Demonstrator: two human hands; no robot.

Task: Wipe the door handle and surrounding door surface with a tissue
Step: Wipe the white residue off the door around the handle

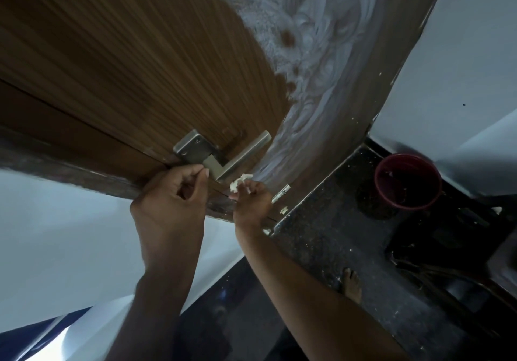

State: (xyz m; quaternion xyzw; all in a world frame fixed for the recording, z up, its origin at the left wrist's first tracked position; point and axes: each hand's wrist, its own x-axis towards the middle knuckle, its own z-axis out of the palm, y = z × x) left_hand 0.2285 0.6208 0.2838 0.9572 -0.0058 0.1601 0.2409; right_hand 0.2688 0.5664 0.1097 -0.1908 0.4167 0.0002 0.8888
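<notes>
A brown wooden door (117,61) fills the upper left, with white smeared residue (313,53) across its right part. A silver lever handle (240,156) on a square metal plate (190,145) sits near the door's edge. My left hand (170,201) is just below the plate, fingers curled, thumb and forefinger pinched together near the handle's base; whether it holds anything is unclear. My right hand (251,201) grips a small crumpled white tissue (239,183) right under the lever's free end.
A dark red bucket (407,181) stands on the dark speckled floor (335,234) at the right. A bare foot (352,283) is on the floor below. Pale walls (461,67) flank the door frame (377,103). White scraps lie scattered on the floor.
</notes>
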